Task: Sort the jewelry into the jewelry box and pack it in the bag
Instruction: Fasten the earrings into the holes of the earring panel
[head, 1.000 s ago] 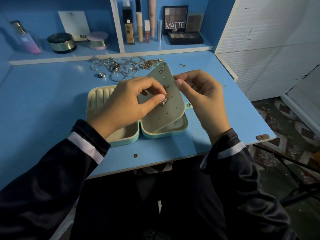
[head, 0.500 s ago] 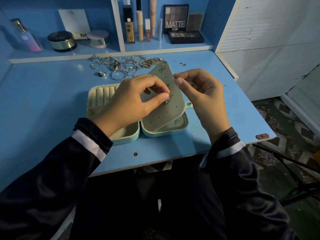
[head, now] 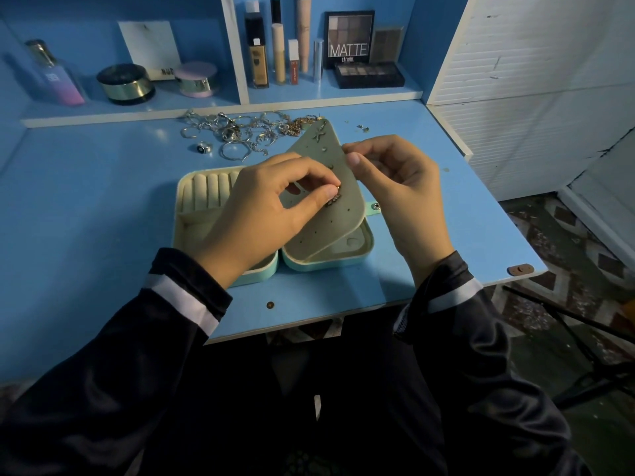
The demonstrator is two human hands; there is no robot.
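Note:
An open mint jewelry box (head: 330, 264) lies on the blue desk. Its perforated earring flap (head: 338, 221) is lifted at a slant, with a star-shaped earring (head: 318, 135) pinned near its top. My left hand (head: 271, 207) pinches a small earring (head: 334, 199) against the flap's front. My right hand (head: 400, 187) pinches the flap's right edge, thumb in front and fingers behind. A heap of silver and gold jewelry (head: 240, 132) lies behind the box. The ring rolls (head: 209, 192) in the box's left half show beside my left hand.
A dark ring (head: 203, 148) sits apart from the heap at left. Small studs (head: 362, 128) lie at the desk's back right. Cosmetics, jars and a palette (head: 350, 39) fill the shelf behind. The desk edge (head: 446, 293) is close on the right.
My left hand has shifted the earring slightly up and right on the flap. The right hand keeps its hold on the flap's edge.

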